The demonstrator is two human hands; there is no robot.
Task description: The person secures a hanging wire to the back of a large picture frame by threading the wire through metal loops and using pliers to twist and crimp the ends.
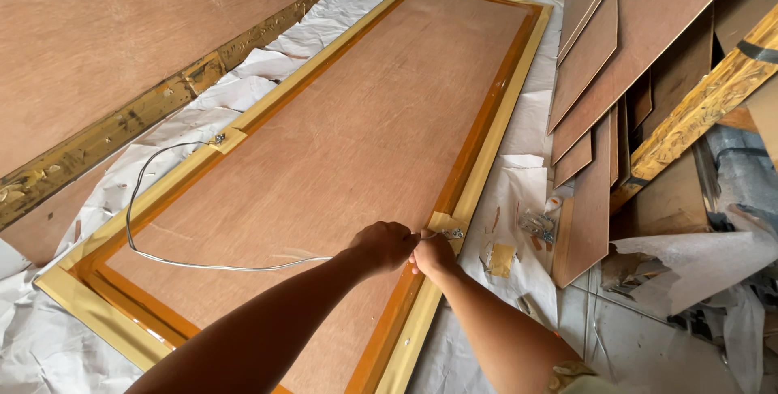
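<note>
**Here, wire end meets the right-hand hanger**

Here both hands sit together at the right rail of the big gold frame [486, 159], which lies face down on white sheets [243, 78] on the floor. The left hand [385, 244] has its fingers closed on the near end of the wire [162, 258]; the right hand [433, 254] is pinched on the same end, just right of the left. The small metal hanger [452, 233] sits just right of the fingers, on a taped patch of the rail, almost touching them. The right hand is the nearer of the two.

From the fingers the wire runs left across the brown backing board [348, 134], then curves far and up to a second hanger [219, 139] on the left rail. Its long run lies across the frame, left to right. Loose boards [600, 62] lean at the right.
</note>
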